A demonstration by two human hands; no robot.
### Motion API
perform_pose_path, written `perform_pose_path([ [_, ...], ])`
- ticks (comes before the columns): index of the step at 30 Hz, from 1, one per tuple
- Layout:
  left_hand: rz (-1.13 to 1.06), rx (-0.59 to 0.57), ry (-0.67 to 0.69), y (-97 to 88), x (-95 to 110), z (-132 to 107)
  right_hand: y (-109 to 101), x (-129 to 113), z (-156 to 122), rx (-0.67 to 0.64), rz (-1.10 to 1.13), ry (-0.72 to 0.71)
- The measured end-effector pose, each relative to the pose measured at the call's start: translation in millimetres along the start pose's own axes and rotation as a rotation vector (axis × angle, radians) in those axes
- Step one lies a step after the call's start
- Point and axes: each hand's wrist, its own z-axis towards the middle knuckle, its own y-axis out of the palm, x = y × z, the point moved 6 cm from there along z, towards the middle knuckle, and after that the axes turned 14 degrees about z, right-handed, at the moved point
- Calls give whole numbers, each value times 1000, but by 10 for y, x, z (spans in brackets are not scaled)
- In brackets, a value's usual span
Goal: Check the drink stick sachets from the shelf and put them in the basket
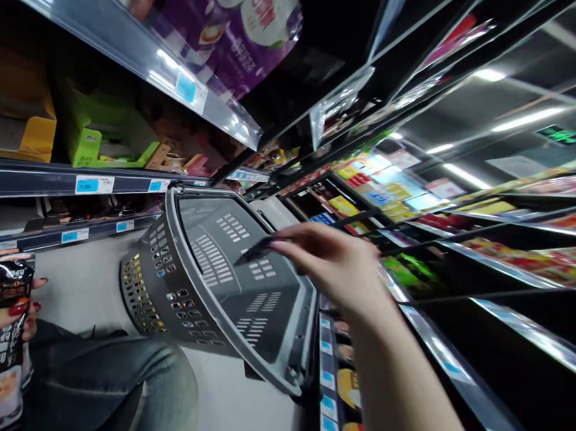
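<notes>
At the lower left, my left hand [9,320] is closed round black packets [1,361] with white print and a picture of a pale, creamy food or drink. Stretched out over a grey plastic shopping basket [201,301], my right hand [329,253] pinches a small dark packet [254,249] between thumb and fingers. That packet is blurred, and its print cannot be read. The basket stands tilted in the view, its mouth towards the right hand. Something yellow shows through the slots low on its side.
My bent knee [164,376] is beside the basket on the pale floor [240,399]. Shelves with a green display box [112,148] and a yellow box [36,138] line the left. Purple bags [244,33] hang over the upper shelf edge. Stocked shelves [518,253] run along the right.
</notes>
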Motion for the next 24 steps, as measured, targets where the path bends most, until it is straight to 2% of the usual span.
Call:
perform_pose_path([
  [1, -5, 18, -19, -3, -21, 2, 235, 191, 124, -229, -183, 87],
  [4, -1, 55, -37, -8, -55, 22, 856, 639, 335, -459, -330, 179],
  [7, -1, 63, -28, -11, -54, 54, 1448, 966, 328, -597, -425, 242],
  [9, -1, 77, -14, -20, -36, 59, 1683, 1083, 317, -629, -482, 273],
  [10, 3, 83, -8, -24, -28, 55, 1731, 1102, 339, -622, -508, 277],
  [11, 5, 85, -4, -25, -24, 49, 1730, 1094, 385, -601, -530, 273],
  [13, 11, 71, -5, -23, -34, 42, 1586, 989, 531, -529, -564, 239],
  [16, 31, 31, 1, -31, -91, 67, 1107, 613, 707, -407, -584, 162],
  [18, 60, 36, 7, -60, -150, 106, 730, 210, 639, -301, -572, 94],
  [19, 74, 32, 17, -68, -178, 127, 556, -38, 526, -210, -548, 39],
  [21, 98, -6, 46, -53, -225, 160, 296, -617, 126, 56, -278, -199],
  [22, 105, -34, 64, -32, -243, 168, 265, -850, -133, 130, -108, -298],
  [23, 113, -65, 78, -6, -258, 167, 328, -1027, -388, 139, 43, -373],
  [24, 121, -91, 92, 23, -267, 159, 500, -1154, -611, 54, 165, -421],
])
